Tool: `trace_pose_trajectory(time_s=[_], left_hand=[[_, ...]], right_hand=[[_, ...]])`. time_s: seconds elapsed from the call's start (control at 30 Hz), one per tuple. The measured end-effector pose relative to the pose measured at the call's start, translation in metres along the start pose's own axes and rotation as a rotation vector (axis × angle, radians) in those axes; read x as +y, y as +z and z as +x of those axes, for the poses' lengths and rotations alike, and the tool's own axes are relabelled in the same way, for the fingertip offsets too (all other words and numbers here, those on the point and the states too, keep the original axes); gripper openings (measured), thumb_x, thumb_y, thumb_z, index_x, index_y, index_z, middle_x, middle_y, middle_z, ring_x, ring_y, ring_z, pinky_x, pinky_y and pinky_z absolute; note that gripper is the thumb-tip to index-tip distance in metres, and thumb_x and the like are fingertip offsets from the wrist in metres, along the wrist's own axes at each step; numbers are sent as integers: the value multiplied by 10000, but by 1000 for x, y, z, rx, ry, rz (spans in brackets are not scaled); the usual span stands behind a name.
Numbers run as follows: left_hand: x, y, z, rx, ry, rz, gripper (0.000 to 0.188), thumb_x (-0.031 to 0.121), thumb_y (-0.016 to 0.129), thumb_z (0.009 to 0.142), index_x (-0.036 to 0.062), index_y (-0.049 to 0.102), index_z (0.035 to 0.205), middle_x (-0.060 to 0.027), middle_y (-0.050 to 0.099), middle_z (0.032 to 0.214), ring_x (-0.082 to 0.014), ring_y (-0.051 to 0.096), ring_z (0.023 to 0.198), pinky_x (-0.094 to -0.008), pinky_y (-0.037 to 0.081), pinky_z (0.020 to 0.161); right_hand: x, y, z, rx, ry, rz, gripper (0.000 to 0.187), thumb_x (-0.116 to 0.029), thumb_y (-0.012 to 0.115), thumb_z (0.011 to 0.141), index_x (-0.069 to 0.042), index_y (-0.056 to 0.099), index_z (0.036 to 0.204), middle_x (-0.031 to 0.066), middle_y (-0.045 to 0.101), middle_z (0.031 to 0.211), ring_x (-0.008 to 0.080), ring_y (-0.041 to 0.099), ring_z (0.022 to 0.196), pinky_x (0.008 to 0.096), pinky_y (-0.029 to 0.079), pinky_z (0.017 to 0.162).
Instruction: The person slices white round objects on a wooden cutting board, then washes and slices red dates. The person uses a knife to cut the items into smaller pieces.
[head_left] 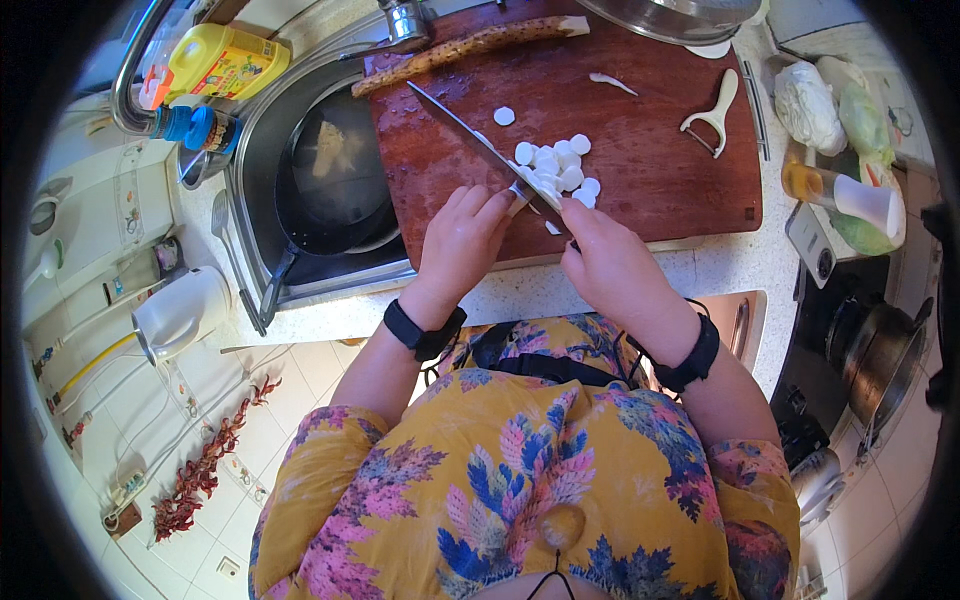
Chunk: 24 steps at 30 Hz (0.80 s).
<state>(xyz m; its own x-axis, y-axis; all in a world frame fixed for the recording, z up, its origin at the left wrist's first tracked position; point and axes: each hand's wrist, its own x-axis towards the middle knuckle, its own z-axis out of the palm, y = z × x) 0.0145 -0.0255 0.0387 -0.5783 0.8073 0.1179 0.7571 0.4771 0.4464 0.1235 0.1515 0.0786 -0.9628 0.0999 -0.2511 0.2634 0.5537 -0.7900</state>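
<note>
Long metal knife [462,127] is gripped by right hand [615,250], pale root [519,201] pinched by left hand [463,235]. Smooth round slices [568,161] are kinda heaped alongside.

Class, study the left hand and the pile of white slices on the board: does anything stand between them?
Yes: the knife. Held in the right hand, it slants across the board, its blade between the left hand and the slices.

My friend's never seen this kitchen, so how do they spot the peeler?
Find the big reddish-brown cutting board. Near its right edge, right of the pile of round white slices, lies the peeler. It's whitish with a forked, Y-shaped head, unlike the flat slices and the long straight knife.
</note>
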Motion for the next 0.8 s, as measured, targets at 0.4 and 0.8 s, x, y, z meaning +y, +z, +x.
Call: trace_pose_trajectory(time_s=[0.4, 0.8], left_hand=[[1, -4, 3, -34, -3, 16, 252, 53, 648, 778, 63, 618, 1027, -88, 561, 854, -279, 579, 835, -371, 508, 675], [0, -4, 3, -54, -3, 34, 234, 55, 635, 794, 66, 621, 1027, -85, 566, 859, -273, 584, 838, -363, 512, 672]], right_hand=[[-11, -9, -5, -17, -3, -40, 386, 2, 537, 814, 21, 482, 1196, 281, 605, 994, 449, 600, 937, 500, 494, 807], [1, 10, 11, -33, 9, -28, 341, -21, 550, 815, 5, 473, 1146, 266, 609, 966, 456, 596, 919, 510, 488, 786]])
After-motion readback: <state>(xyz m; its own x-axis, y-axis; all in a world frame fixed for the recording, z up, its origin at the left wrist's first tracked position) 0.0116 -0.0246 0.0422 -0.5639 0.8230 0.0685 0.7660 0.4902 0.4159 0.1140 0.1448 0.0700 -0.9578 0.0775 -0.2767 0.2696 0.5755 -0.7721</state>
